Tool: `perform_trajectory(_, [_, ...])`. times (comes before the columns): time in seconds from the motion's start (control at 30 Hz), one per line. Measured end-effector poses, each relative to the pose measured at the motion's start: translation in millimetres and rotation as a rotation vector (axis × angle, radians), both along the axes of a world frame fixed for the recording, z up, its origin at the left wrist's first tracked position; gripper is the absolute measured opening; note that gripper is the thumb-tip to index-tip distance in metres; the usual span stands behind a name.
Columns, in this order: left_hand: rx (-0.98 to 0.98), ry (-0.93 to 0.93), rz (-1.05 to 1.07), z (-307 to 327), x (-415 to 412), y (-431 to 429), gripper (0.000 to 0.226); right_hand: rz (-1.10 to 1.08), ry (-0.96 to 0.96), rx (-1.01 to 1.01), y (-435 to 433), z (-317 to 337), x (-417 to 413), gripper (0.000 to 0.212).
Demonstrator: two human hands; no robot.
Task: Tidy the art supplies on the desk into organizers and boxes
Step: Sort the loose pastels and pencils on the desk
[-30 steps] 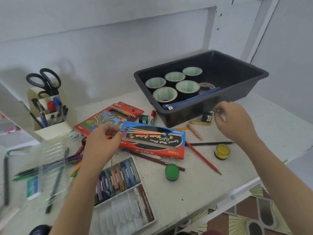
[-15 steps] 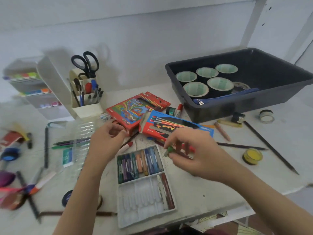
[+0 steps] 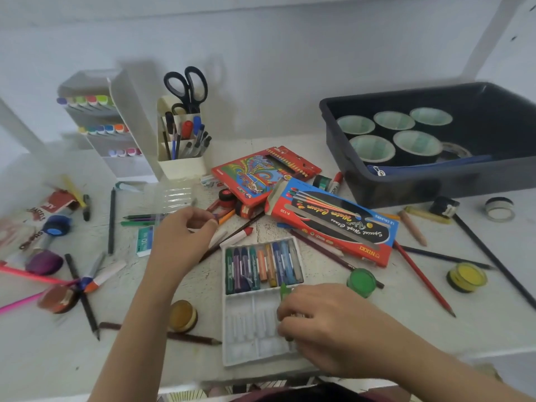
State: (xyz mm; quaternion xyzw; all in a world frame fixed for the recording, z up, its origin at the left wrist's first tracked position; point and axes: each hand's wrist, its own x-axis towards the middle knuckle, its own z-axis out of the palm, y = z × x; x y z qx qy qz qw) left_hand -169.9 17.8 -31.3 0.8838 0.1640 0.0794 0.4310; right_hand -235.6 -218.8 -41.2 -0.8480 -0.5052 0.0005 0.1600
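Observation:
A white pastel tray (image 3: 252,340) lies at the desk's front middle, its far row filled with several coloured oil pastels (image 3: 262,265). My right hand (image 3: 322,323) grips a green pastel (image 3: 283,290) over the tray's right part, near the empty near row. My left hand (image 3: 182,236) hovers left of the tray, fingers curled, thumb and fingertips close together above loose pencils; whether it holds anything is unclear. A blue and red watercolour box (image 3: 333,224) lies behind the tray.
A dark bin (image 3: 435,184) with tape rolls stands back right. A white pen holder (image 3: 181,166) with scissors and a marker rack (image 3: 116,132) stand at the back. Pencils, markers and paint pots (image 3: 361,282) are scattered around.
My right hand came from the bin side, picked up a green pastel near the watercolour box and carried it down over the tray. The view swung left.

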Motion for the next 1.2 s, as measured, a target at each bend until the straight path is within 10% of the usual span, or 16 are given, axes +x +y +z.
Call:
perform_trajectory(0.27, [-0.035,-0.019,-0.025,-5,5,-12,0.009,-0.121,0.223,0.137,-4,-3,-8,0.026])
perform_trajectory(0.83, [-0.012,-0.02,-0.06,-2,7,-21,0.016,-0.372,0.082,0.062,-9,-22,0,0.043])
perform_trajectory(1.2, [0.02,-0.137,-0.498,13,22,-91,0.011,-0.734,-0.008,0.229,-73,11,35,0.024])
